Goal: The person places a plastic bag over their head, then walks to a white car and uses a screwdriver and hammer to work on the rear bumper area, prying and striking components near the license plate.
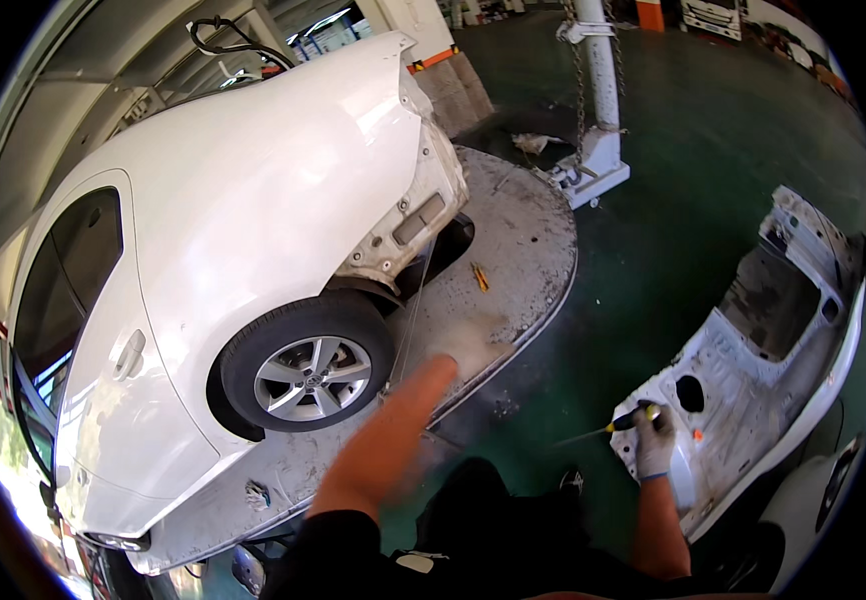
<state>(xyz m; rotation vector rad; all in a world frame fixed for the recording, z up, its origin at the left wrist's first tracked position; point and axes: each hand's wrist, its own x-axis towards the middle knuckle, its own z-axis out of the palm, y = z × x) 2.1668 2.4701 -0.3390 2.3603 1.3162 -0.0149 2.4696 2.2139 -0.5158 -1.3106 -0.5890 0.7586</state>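
Note:
My right hand [656, 450], in a light work glove, is closed around the yellow and black handle of a screwdriver [623, 422]. The long thin shaft points left over the green floor. Right beside that hand lies a large cut-off white car body panel [723, 350], with holes and a bare inner face. My left hand [480, 345], pale and smeared by motion, reaches forward over the edge of the grey platform; its fingers cannot be made out. To its left stands a white car [243, 190], its rear corner stripped to bare metal above the wheel [315, 370].
A small yellow tool [480, 277] lies on the platform [533, 230] behind the wheel. Farther off rises a pulling post [598, 90] with hanging chains. A crumpled glove or rag [257, 494] sits near the platform's front edge. Another white car [818, 510] is at lower right.

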